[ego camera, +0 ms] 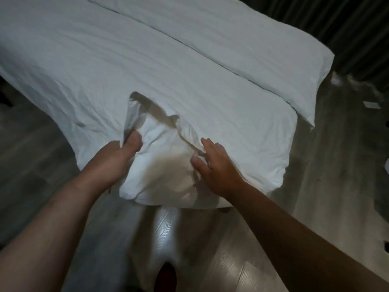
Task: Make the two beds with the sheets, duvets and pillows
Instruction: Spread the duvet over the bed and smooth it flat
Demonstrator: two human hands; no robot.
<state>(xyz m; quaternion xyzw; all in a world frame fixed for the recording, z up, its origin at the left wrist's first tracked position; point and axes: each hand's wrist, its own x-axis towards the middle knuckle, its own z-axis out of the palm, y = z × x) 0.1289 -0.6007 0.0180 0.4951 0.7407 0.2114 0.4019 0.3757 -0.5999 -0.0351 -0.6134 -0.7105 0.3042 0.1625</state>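
Head view: left hand (114, 158) pinches rumpled white duvet (179, 76); right hand (216, 165) spread flat.

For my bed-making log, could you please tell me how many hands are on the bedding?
2. The left hand grips a raised fold of the white bedding at its near edge; the right hand rests on it alongside.

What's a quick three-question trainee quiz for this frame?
1. True or false: the left hand grips a raised fold of the duvet.
2. The right hand is: A) clenched in a fist, B) resting on the duvet with fingers fairly straight, C) hanging off the bed.
3. Short answer: what colour is the duvet?

Key: 1 true; 2 B; 3 white.
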